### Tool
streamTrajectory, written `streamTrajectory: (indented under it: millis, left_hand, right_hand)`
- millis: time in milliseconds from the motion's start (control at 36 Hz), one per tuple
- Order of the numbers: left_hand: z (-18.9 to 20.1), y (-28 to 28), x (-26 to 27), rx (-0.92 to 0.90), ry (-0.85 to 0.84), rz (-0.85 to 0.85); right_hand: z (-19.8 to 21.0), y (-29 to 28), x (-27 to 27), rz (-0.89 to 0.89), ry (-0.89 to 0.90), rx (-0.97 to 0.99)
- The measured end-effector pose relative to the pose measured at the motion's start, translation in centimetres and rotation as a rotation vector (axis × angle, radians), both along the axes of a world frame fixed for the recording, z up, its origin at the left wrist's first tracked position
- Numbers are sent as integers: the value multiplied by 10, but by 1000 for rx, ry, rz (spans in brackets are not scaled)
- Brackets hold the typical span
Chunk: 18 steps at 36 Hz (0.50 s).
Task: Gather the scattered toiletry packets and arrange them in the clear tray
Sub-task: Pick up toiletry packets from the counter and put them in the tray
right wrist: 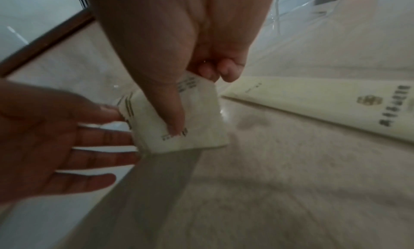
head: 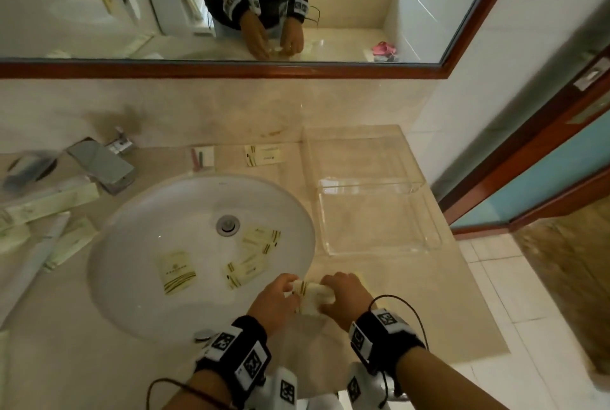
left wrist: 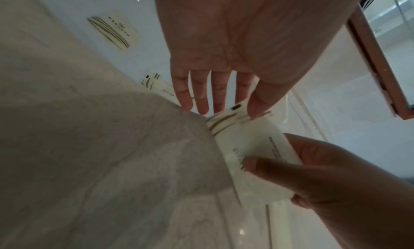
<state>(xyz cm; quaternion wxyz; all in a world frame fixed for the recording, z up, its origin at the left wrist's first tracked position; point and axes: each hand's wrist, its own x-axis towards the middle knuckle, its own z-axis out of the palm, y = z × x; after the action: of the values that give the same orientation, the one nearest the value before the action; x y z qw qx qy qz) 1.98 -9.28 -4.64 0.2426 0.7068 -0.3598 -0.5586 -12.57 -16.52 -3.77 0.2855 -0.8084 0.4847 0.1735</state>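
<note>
My right hand (head: 345,294) pinches one packet (head: 312,294); left hand (head: 274,302) spread, fingertips touching it.
Four packets (head: 254,256) in basin (head: 132,244), one tray (head: 379,244) just beyond.

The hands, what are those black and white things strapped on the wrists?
Both hands, left and right, are bare, with no sleeves. Each wrist wears a wide black band carrying white blocks printed with black square-pattern markers. Thin black cables loop out from the bands.

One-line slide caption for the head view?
Right hand pinches a cream packet beside the sink; left hand open; clear tray empty.
</note>
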Motion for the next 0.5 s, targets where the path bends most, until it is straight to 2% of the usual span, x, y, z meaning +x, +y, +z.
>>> streamTrajectory:
  millis: [83,222,278,417,500]
  left_hand:
    - [7,-2,1,-69,-33,-26]
    - [23,-18,5,-136,-226,-88]
    - [37,-31,4,-154,-225,-85]
    - [68,-67,-1,-206,-182,-12]
    - [82,-86,-7,-233,-155,43]
  right_hand:
    - [14,-6,-2,-37,-146,8]
    - [48,-24,-8,-80,-357,1]
    - [59,-34,-12,-121,-412,16]
    - [75,-68,-21,-204,-446,12]
    - [79,-89,-26,-189,-408,51]
